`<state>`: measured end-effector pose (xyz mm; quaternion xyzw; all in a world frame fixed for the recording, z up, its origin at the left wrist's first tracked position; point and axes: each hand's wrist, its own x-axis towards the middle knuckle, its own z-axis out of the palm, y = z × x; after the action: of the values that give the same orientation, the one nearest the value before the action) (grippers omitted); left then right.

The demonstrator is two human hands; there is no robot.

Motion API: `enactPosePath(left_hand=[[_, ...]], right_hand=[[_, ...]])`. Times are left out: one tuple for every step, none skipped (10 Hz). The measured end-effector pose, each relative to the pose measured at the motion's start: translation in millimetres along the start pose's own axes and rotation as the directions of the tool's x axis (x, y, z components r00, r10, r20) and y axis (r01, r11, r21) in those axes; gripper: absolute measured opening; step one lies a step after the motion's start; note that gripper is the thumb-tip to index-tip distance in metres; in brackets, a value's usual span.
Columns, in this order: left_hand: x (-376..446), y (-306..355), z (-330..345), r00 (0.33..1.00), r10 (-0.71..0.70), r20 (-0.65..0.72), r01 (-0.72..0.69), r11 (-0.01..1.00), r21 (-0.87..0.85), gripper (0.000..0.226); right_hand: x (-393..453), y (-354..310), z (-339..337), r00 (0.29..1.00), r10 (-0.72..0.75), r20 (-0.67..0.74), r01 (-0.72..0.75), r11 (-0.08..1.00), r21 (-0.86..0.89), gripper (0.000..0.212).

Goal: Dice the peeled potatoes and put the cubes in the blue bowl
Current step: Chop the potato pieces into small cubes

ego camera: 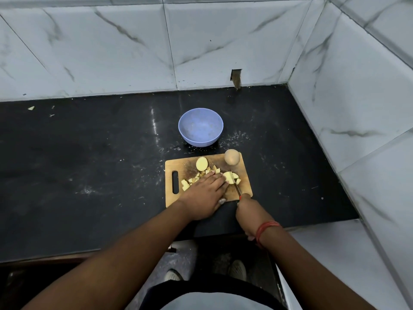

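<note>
A wooden cutting board [244, 175] lies on the black counter. On it my left hand [204, 193] presses down on a yellow potato piece [228, 176], fingertips touching it. My right hand [250, 212] grips a knife [234, 183] with a red handle, whose blade cuts into that piece. Several potato cubes [190, 182] lie left of the fingers. A halved potato [201, 163] lies cut face up at the board's back, and a whole potato [232, 156] sits at the back right corner. The blue bowl [200, 127] stands empty behind the board.
The black counter [89, 164] runs left and ends at a front edge near my body. White marble-tiled walls [348, 113] close the back and right side. A small scrap [31, 108] lies far left at the back wall.
</note>
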<state>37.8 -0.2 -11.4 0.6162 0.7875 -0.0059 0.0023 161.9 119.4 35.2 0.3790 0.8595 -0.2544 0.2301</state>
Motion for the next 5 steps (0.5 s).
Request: enactPosePath(left_hand=[[1, -1, 2, 0.999, 0.033, 0.027, -0.032, 0.999, -0.001, 0.062], [4, -5, 2, 0.997, 0.063, 0.035, -0.063, 0.998, -0.001, 0.063], [6, -9, 1, 0.995, 0.094, 0.043, -0.095, 0.995, 0.020, 0.064], [7, -9, 1, 0.995, 0.096, 0.039, -0.097, 0.995, 0.027, 0.065], [5, -5, 1, 0.997, 0.069, 0.036, -0.070, 0.997, 0.019, 0.065]], right_hand=[[4, -6, 0, 0.997, 0.072, 0.032, -0.072, 0.997, -0.002, 0.032], [18, -19, 0, 0.963, 0.222, 0.154, -0.238, 0.967, 0.091, 0.037], [42, -25, 10, 0.940, 0.270, 0.211, -0.323, 0.904, 0.282, 0.054], [41, -22, 8, 0.897, 0.381, 0.226, -0.432, 0.865, 0.255, 0.052], [-2, 0, 4, 0.991, 0.089, 0.102, -0.094, 0.995, 0.044, 0.016]])
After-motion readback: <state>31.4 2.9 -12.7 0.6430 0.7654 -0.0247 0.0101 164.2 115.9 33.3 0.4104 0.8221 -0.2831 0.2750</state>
